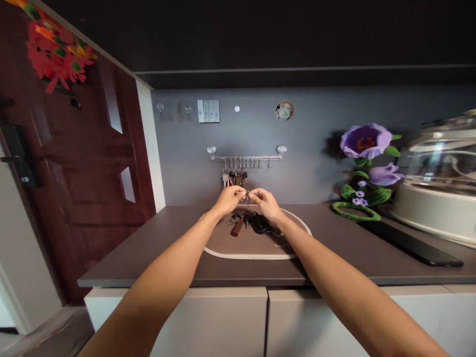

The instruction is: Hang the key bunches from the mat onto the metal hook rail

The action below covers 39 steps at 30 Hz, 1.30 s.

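Both my hands meet above an oval brown mat (230, 250) with a pale rim. Between their fingertips is a small metal key ring (248, 195) with what looks like a key hanging below it. My left hand (229, 199) pinches it from the left, and my right hand (266, 202) pinches it from the right. Under them on the mat lie several keys with a brown fob (236, 228) and a round black item (260, 224), partly covered by my right hand and wrist. Behind, bunches of keys (234, 177) hang from a clear hook rail (247, 157) on the wall.
A purple flower ornament (366, 144) with a green base stands at the right, near a black flat slab (412, 243) and a white appliance with a clear dome (439, 198). A dark shelf (260, 39) overhangs the counter (156, 253). A brown door (82, 188) is at left.
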Available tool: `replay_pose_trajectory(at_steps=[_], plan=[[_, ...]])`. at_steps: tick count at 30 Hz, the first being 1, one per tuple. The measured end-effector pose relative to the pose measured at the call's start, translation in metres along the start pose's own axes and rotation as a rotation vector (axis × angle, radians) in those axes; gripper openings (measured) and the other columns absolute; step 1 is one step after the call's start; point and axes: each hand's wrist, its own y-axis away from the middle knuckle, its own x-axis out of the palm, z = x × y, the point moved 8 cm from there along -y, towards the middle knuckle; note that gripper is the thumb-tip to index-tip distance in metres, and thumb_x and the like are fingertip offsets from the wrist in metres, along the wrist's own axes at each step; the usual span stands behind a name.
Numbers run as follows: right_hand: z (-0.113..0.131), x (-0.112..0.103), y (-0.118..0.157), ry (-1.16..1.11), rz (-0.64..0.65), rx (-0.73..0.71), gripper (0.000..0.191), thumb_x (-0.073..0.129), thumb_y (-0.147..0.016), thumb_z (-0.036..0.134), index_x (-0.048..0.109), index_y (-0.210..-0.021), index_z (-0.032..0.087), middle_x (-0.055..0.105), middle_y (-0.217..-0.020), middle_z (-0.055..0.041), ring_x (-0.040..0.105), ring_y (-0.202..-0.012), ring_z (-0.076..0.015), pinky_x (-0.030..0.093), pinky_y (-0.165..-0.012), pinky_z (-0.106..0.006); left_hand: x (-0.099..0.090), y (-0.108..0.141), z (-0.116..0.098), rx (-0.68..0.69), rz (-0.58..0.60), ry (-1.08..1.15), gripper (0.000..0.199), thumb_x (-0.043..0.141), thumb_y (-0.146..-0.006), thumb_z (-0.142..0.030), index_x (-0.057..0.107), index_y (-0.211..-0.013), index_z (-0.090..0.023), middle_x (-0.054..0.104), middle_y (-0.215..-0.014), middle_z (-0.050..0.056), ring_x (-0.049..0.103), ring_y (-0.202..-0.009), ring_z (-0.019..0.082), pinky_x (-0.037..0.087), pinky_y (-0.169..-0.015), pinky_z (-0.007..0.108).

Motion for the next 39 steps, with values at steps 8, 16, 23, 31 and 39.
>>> replay_pose_trajectory(at_steps=[8,16,23,31,39], plan=[[-0.004,-0.007,0.001,-0.140,-0.084,0.097,0.030,0.059,-0.064,0.043,0.052,-0.075,0.016,0.053,-0.070,0.0019,0.051,-0.067,-0.0087,0.044,-0.068,-0.026,-0.005,0.003,-0.006,0.035,-0.014,-0.292,0.022,0.040,-0.080,-0.022,0.061,-0.077,-0.015,0.065,-0.074,0.003,0.058,-0.067,0.012,0.042,-0.066,0.022],[-0.004,-0.015,-0.024,-0.305,-0.245,0.201,0.021,0.060,-0.066,0.032,0.049,-0.072,0.016,0.052,-0.069,0.0019,0.051,-0.061,-0.0075,0.047,-0.058,-0.023,-0.001,0.007,0.002,-0.001,0.082,-0.666,0.023,0.040,-0.080,-0.022,0.062,-0.077,-0.018,0.065,-0.081,0.007,0.057,-0.075,0.016,0.037,-0.064,0.023],[0.002,-0.012,-0.061,-0.341,-0.320,0.314,0.006,0.047,-0.075,0.013,0.047,-0.069,0.016,0.052,-0.061,0.0027,0.050,-0.053,-0.0049,0.046,-0.056,-0.020,0.001,0.007,0.007,-0.009,0.140,-0.752,0.023,0.040,-0.080,-0.023,0.063,-0.081,-0.019,0.065,-0.085,0.007,0.057,-0.077,0.016,0.036,-0.062,0.023],[0.000,-0.009,-0.085,-0.376,-0.374,0.369,0.011,0.042,-0.076,0.009,0.047,-0.068,0.016,0.050,-0.056,0.0036,0.046,-0.048,-0.0039,0.045,-0.056,-0.020,0.002,0.005,0.012,-0.003,0.144,-0.776,0.024,0.040,-0.080,-0.023,0.063,-0.077,-0.018,0.064,-0.082,0.008,0.057,-0.076,0.017,0.037,-0.062,0.023],[-0.006,-0.007,-0.088,-0.368,-0.410,0.440,0.009,0.045,-0.076,0.010,0.048,-0.069,0.015,0.051,-0.058,0.0035,0.048,-0.051,-0.0042,0.045,-0.056,-0.019,0.001,0.005,0.013,0.011,0.149,-0.800,0.024,0.039,-0.080,-0.021,0.063,-0.082,-0.019,0.065,-0.086,0.009,0.058,-0.078,0.018,0.037,-0.064,0.024]])
